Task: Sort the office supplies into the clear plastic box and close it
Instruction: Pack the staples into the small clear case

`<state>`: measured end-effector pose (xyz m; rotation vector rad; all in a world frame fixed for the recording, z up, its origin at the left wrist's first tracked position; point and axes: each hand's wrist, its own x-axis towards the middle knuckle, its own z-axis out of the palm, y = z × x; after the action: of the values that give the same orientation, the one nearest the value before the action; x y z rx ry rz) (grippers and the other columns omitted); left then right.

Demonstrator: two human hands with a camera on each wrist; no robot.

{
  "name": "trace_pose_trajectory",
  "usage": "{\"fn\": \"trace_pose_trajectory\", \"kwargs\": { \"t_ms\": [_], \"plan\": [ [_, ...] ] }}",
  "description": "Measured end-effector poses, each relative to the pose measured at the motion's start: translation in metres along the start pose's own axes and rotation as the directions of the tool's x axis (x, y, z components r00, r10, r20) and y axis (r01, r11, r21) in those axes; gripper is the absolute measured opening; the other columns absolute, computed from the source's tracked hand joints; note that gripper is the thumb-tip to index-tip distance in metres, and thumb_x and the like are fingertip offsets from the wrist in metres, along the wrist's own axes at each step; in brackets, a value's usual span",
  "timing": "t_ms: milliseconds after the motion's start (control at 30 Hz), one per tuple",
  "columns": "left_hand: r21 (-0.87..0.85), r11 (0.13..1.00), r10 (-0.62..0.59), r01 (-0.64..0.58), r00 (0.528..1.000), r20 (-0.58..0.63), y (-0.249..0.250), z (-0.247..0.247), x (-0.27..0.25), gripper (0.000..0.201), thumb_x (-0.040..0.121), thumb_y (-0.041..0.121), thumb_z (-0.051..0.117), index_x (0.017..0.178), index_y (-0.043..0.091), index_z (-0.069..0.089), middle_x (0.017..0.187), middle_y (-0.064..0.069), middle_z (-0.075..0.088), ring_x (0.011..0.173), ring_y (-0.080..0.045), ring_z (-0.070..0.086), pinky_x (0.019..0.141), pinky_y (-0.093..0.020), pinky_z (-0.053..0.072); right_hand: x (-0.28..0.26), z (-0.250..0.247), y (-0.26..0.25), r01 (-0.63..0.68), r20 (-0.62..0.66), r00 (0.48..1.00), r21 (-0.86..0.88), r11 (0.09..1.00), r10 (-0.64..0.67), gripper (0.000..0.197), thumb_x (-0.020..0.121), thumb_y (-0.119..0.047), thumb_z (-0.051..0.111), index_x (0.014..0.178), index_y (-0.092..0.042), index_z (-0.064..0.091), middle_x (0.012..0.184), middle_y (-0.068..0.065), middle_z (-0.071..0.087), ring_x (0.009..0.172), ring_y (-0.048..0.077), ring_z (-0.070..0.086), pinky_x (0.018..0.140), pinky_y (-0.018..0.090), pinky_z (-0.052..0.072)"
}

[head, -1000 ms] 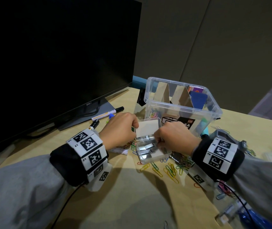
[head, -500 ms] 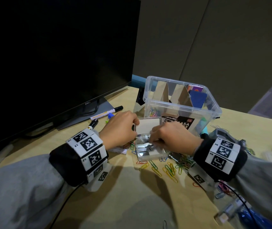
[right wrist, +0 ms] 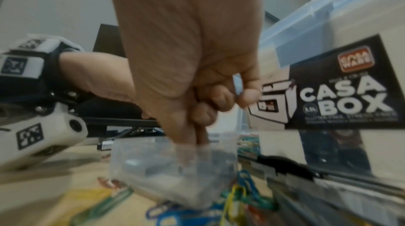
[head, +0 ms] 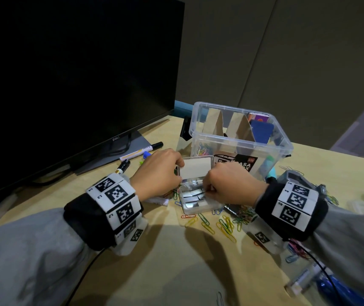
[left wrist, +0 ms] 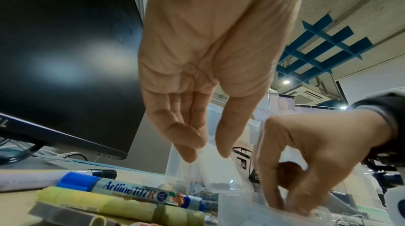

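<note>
Fig.: desk w/ small clear case at centre, hinged lid standing up at its 12 o'clock; silver clips inside. Big clear plastic box, lid off, sits just behind the case, toward 1 o'clock, w/ cardboard dividers and coloured paper clips showing through its wall.

Left hand, at the case's 9 o'clock: fingers curled down, thumb and forefinger tips on the lid's left edge, steadying it. Whether they truly pinch it can't be told; the left wrist view shows the tips near the lid w/ a small gap between them.

Right hand, at the case's 3 o'clock: thumb and forefinger pressed together, dipping into the case; the other fingers tucked. Probably pinching a clip, but what they hold is hidden or blurred.

Risks (judged): the case is light, so a snagged clip could drag or tip it and spill the contents among the loose paper clips at its 5 o'clock. If the left tips slip, the lid could drop onto the right fingers.

Views compared: head view alone gives the layout, plus monitor at 10 o'clock. Left wrist view alone shows the blue-capped marker and yellow highlighter close up. Right wrist view alone shows the box's label legibly and the fingertips entering the case.
</note>
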<state>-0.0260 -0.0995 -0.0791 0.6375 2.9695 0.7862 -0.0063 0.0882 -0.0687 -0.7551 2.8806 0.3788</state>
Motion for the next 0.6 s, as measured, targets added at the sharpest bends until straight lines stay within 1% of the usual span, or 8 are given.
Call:
{"fn": "trace_pose_trajectory", "kwargs": {
  "t_ms": [67, 100, 233, 367, 500, 600],
  "plan": [
    [0.0, 1.0, -0.003, 0.003, 1.0, 0.002, 0.0, 0.0, 0.0, 0.028, 0.086, 0.017, 0.068, 0.114, 0.019, 0.063, 0.121, 0.004, 0.059, 0.098, -0.012, 0.06, 0.072, -0.023, 0.038, -0.004, -0.002, 0.0, -0.027, 0.038, 0.999, -0.003, 1.0, 0.027, 0.023, 0.09, -0.038, 0.055, 0.085, -0.021, 0.07, 0.074, -0.005, 0.061, 0.072, 0.017, 0.063, 0.069, 0.034, 0.058],
    [-0.001, 1.0, -0.004, 0.004, 1.0, 0.002, 0.0, 0.0, 0.0, 0.028, 0.086, 0.017, 0.068, 0.114, 0.019, 0.063, 0.12, 0.004, 0.059, 0.098, -0.013, 0.06, 0.072, -0.023, 0.038, -0.005, -0.002, 0.0, -0.041, 0.05, 0.998, -0.004, 0.999, 0.041, 0.025, 0.09, -0.04, 0.055, 0.085, -0.019, 0.068, 0.073, -0.005, 0.059, 0.072, 0.017, 0.063, 0.07, 0.034, 0.058],
    [0.003, 1.0, -0.006, 0.006, 1.0, -0.003, 0.002, 0.0, -0.001, 0.029, 0.086, 0.016, 0.068, 0.114, 0.018, 0.063, 0.121, 0.004, 0.059, 0.099, -0.013, 0.06, 0.072, -0.023, 0.038, -0.003, 0.002, -0.005, -0.079, 0.076, 0.994, -0.002, 0.997, 0.079, 0.029, 0.093, -0.041, 0.055, 0.096, -0.015, 0.068, 0.081, -0.002, 0.055, 0.08, 0.021, 0.064, 0.074, 0.036, 0.057],
    [0.015, 1.0, -0.012, 0.013, 1.0, -0.018, 0.002, 0.001, -0.001, 0.029, 0.085, 0.015, 0.068, 0.114, 0.018, 0.063, 0.119, 0.003, 0.059, 0.096, -0.014, 0.059, 0.072, -0.024, 0.04, 0.0, 0.002, -0.009, -0.064, 0.061, 0.996, 0.009, 0.998, 0.064, 0.027, 0.094, -0.038, 0.055, 0.099, -0.016, 0.07, 0.088, 0.001, 0.062, 0.083, 0.021, 0.064, 0.077, 0.037, 0.057],
    [0.017, 1.0, -0.014, 0.014, 1.0, -0.024, 0.002, 0.001, -0.001, 0.028, 0.086, 0.015, 0.067, 0.113, 0.018, 0.063, 0.118, 0.003, 0.059, 0.096, -0.013, 0.059, 0.072, -0.024, 0.039, -0.001, 0.002, -0.01, -0.054, 0.047, 0.998, 0.028, 0.998, 0.053, 0.024, 0.092, -0.035, 0.055, 0.093, -0.016, 0.07, 0.078, -0.002, 0.058, 0.077, 0.02, 0.063, 0.073, 0.036, 0.058],
    [0.02, 1.0, -0.013, 0.013, 1.0, -0.023, 0.002, 0.002, -0.001, 0.028, 0.085, 0.014, 0.068, 0.112, 0.018, 0.063, 0.116, 0.003, 0.06, 0.093, -0.013, 0.059, 0.071, -0.024, 0.04, -0.001, 0.002, -0.008, -0.057, 0.044, 0.997, 0.024, 0.998, 0.056, 0.028, 0.09, -0.041, 0.056, 0.094, -0.018, 0.071, 0.08, -0.003, 0.063, 0.075, 0.018, 0.064, 0.071, 0.035, 0.058]
  ]
}}
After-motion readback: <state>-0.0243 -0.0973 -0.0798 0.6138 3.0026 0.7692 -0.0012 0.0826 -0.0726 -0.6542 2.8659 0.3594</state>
